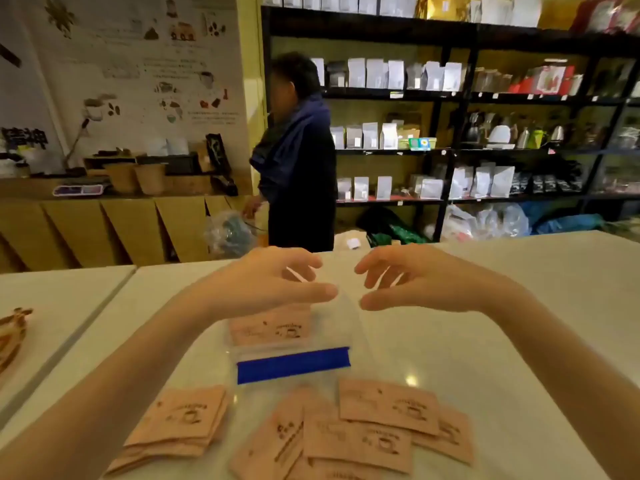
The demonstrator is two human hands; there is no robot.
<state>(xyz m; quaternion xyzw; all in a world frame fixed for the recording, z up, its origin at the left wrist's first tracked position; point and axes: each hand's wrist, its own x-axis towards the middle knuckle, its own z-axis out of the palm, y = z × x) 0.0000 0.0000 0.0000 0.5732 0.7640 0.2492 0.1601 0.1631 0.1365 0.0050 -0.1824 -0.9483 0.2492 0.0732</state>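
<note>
Brown sachets [388, 403], blue-zip bag [294, 365], left hand [266, 285] and right hand [415, 278] fingers spread above, person [301, 161] beyond

Bare counter [485, 341] lies open left and right of the zip bag [294, 345]. Paper sachets [388, 405] crowd its near side.
</note>
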